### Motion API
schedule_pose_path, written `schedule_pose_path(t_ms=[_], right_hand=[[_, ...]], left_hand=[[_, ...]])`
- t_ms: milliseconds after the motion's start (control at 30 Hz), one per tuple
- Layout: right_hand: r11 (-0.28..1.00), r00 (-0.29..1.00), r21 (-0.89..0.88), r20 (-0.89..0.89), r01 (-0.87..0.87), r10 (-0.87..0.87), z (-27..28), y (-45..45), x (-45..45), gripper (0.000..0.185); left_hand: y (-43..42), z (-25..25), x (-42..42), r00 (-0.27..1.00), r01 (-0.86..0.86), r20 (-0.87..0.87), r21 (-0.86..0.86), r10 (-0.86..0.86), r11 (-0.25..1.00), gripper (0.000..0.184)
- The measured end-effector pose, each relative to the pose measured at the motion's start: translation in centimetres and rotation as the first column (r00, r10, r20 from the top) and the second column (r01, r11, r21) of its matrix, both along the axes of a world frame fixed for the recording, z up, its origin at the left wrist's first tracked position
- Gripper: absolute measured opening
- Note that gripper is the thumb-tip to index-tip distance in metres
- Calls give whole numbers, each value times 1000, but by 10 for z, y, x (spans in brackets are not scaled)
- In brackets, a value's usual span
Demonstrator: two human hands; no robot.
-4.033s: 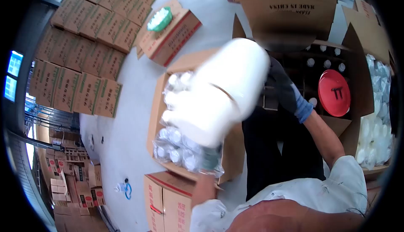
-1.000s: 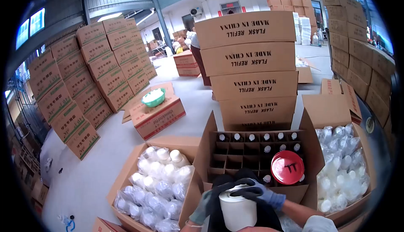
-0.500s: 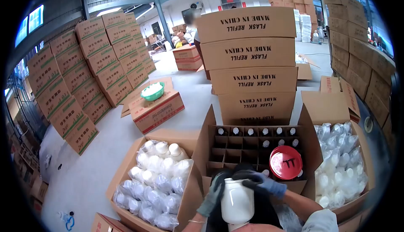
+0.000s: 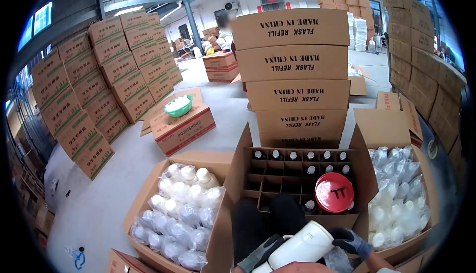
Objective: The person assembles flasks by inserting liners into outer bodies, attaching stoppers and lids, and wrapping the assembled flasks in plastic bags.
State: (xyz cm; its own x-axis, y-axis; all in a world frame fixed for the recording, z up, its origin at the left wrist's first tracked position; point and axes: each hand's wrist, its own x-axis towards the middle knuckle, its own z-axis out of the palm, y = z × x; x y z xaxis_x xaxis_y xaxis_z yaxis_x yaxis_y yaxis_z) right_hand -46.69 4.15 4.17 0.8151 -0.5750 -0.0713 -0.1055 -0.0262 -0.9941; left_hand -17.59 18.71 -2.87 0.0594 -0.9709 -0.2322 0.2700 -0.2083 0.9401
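Note:
A white cylindrical container (image 4: 302, 245) lies tilted over the lap, its wide end up to the right. My left hand (image 4: 263, 252), in a grey glove, is wrapped along its left side. At its wide end, my right hand (image 4: 351, 242), gloved too, has its fingers against the rim. In front stands an open divided carton (image 4: 302, 221) with capped dark bottles in several compartments. A red lid or dish (image 4: 334, 192) with small dark pieces rests on the carton's right part.
White bottles in plastic fill the left box (image 4: 144, 192) and the right box (image 4: 432, 193). Stacked cartons (image 4: 292, 94) rise behind the divided carton. A green bowl (image 4: 179, 113) sits on a box. Behind the stack, a person (image 4: 227, 23) is partly visible.
The white container has gone from upright between my hands to tilted rightward. My right hand has moved right and down to its wide end; my left hand is lower.

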Motion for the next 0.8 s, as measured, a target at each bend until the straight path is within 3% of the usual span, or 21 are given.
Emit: schedule_pose_path(t_ms=[67,100,200,333,433,567,600,667,700,767,800], right_hand=[[972,964,234,-260,14,49,-34,-6,-16,60],[948,951,317,-301,34,66,-46,-4,-20,61],[905,984,424,-172,42,35,-33,9,0,64],[882,999,471,-34,-2,20,6,21,24,68],[921,998,386,-15,-44,54,24,26,34,72],[945,947,-54,-14,-321,321,35,21,50,88],[939,940,-42,-3,-341,341,45,23,57,90],[932,932,-17,25,-361,362,73,31,69,92],[923,927,-92,-30,-374,373,68,23,69,95],[961,962,-44,-21,-273,272,71,14,67,93],[950,969,-192,-36,-246,243,74,3,71,88]], left_hand=[[4,2,-1,992,96,80,-36,-93,995,47],[5,6,0,988,115,113,-51,-109,992,47],[7,12,1,983,125,144,-69,-114,990,45],[22,17,12,994,93,63,-59,-90,994,44],[36,12,22,990,113,-83,-22,-115,993,42],[45,-6,19,910,184,-371,-39,-185,982,41],[43,-10,18,873,200,-441,-61,-207,978,40],[36,-17,12,795,222,-556,-109,-245,969,40],[32,-18,12,758,220,-601,-132,-254,967,39],[24,-19,10,728,155,-650,-151,-216,976,39],[19,-11,16,775,71,-616,-138,-141,988,38]])
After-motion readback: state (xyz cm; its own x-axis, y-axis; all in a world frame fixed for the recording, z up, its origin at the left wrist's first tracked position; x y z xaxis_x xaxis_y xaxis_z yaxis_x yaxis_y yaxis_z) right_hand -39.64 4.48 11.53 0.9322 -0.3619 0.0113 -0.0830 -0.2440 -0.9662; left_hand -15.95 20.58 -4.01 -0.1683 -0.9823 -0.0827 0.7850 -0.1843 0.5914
